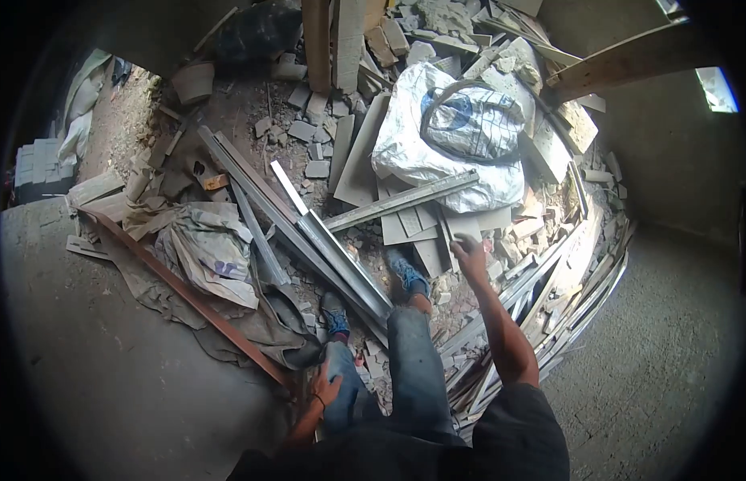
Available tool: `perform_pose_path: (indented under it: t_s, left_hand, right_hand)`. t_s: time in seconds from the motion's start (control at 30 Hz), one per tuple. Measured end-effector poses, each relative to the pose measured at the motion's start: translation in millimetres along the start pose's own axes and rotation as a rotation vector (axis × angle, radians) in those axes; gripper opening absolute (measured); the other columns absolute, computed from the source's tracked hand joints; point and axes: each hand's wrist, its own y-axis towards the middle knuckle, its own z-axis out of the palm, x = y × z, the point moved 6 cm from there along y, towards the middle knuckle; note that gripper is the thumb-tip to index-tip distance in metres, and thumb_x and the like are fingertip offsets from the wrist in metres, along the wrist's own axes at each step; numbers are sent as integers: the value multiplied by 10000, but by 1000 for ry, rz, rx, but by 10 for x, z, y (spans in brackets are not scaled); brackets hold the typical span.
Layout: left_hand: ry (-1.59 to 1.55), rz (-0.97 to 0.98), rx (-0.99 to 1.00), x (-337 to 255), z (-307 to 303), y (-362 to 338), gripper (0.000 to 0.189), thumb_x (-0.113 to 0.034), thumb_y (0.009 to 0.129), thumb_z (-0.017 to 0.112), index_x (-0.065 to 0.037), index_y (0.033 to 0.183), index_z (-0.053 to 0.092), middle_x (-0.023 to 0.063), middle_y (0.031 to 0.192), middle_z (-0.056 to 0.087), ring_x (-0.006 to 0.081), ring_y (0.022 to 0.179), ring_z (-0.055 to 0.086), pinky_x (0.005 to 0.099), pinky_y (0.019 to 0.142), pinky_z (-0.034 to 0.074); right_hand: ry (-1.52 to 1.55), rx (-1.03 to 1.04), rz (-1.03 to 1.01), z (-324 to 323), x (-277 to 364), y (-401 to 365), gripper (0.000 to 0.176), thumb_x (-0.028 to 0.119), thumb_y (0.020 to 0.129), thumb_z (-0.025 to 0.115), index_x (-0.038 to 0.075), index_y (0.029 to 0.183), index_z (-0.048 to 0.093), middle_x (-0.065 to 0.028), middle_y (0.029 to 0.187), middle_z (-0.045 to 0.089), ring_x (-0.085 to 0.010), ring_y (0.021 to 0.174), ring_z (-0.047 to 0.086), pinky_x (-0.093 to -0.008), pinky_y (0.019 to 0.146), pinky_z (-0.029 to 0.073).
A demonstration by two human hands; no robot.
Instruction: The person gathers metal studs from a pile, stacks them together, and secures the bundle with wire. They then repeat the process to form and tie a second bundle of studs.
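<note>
My left hand (pixel 326 386) lies against my left leg near the knee, its fingers stretched along the jeans, holding nothing. My right hand (pixel 470 255) reaches forward over the rubble, fingers loosely bent and apart, with no held thing visible. Just beyond it are grey tile pieces (pixel 411 223), partly under a long metal channel (pixel 405 200). The channel's far end rests against a white woven sack (pixel 449 136) with a coil of dark cable (pixel 427 120) on it. Left of my feet, several metal profiles (pixel 341 264) lie side by side on the debris.
A rust-brown metal bar (pixel 184 297) and crumpled sacks (pixel 208 248) lie at left. Long thin strips (pixel 549 313) are heaped at right. Wooden posts (pixel 317 48) stand at the back, and a beam (pixel 621 62) slants at upper right. Broken blocks (pixel 317 168) cover the ground.
</note>
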Motion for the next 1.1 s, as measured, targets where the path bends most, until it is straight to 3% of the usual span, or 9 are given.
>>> perform_pose_path:
  t_s: [0.1, 0.3, 0.53, 0.63, 0.7, 0.87, 1.0, 1.07, 1.1]
  left_hand:
    - [-578, -407, -154, 608, 158, -186, 607, -192, 846, 598, -10, 1388, 397, 221, 1250, 552, 298, 1137, 556, 376, 957, 431]
    - [-378, -298, -141, 488, 43, -132, 493, -222, 887, 581, 18, 1310, 498, 170, 1117, 627, 225, 975, 625, 317, 693, 534]
    - [-409, -559, -240, 535, 471, -159, 436, -343, 950, 494, -10, 1216, 590, 156, 1008, 660, 223, 957, 635, 342, 807, 488]
    - [-402, -531, -300, 746, 695, -297, 390, -334, 953, 524, -12, 1152, 617, 141, 960, 658, 192, 822, 651, 335, 712, 510]
    - [-499, -579, -278, 612, 723, -290, 337, -300, 939, 563, 2, 1072, 633, 130, 947, 647, 170, 749, 632, 331, 687, 516]
    - [-578, -618, -290, 241, 654, -69, 369, -308, 936, 561, 6, 1120, 620, 121, 991, 660, 181, 873, 637, 316, 726, 518]
    - [-508, -143, -386, -811, 265, 751, 329, -226, 931, 575, 5, 1161, 620, 139, 1032, 675, 179, 968, 634, 299, 796, 505]
    - [-572, -94, -197, -1690, 19, 1315, 298, -138, 904, 604, 5, 1164, 616, 169, 1061, 660, 223, 1007, 636, 321, 847, 495]
    - [-313, 287, -357, -2383, -315, 1552, 309, -131, 897, 606, -8, 1180, 612, 194, 1119, 632, 300, 1041, 625, 358, 872, 496]
  right_hand:
    - [-380, 17, -213, 110, 374, 1415, 303, 186, 818, 634, 36, 1082, 642, -192, 934, 695, -329, 888, 681, -379, 795, 523]
    - [-661, -112, -690, 762, 543, 3201, 132, 162, 794, 573, 55, 846, 630, -210, 731, 604, -411, 735, 603, -507, 665, 473]
    - [-775, -64, -842, 1550, -115, 4366, 217, 218, 853, 538, 20, 869, 626, -246, 825, 622, -431, 814, 612, -506, 725, 478]
    - [-684, -247, -643, 1540, 91, 4156, 213, 214, 816, 572, 3, 809, 593, -224, 783, 620, -410, 808, 622, -493, 693, 483]
    - [-753, 27, -388, 1559, 9, 4285, 254, 258, 843, 579, 7, 851, 620, -240, 826, 651, -416, 822, 635, -497, 706, 483]
    - [-752, -164, -635, 1372, 773, 3485, 191, 242, 889, 583, 70, 855, 662, -196, 792, 668, -381, 763, 650, -461, 653, 485]
    - [-370, 143, -404, 873, 1035, 2643, 157, 172, 876, 620, 95, 1011, 646, -168, 816, 672, -331, 781, 662, -388, 648, 497]
    - [-414, 373, -651, 654, 1040, 2083, 225, 156, 881, 614, 89, 1094, 632, -165, 877, 677, -322, 807, 665, -386, 680, 509]
    - [-450, 402, -702, 536, 1155, 1790, 215, 165, 884, 617, 78, 1080, 641, -159, 900, 677, -320, 811, 664, -388, 686, 512]
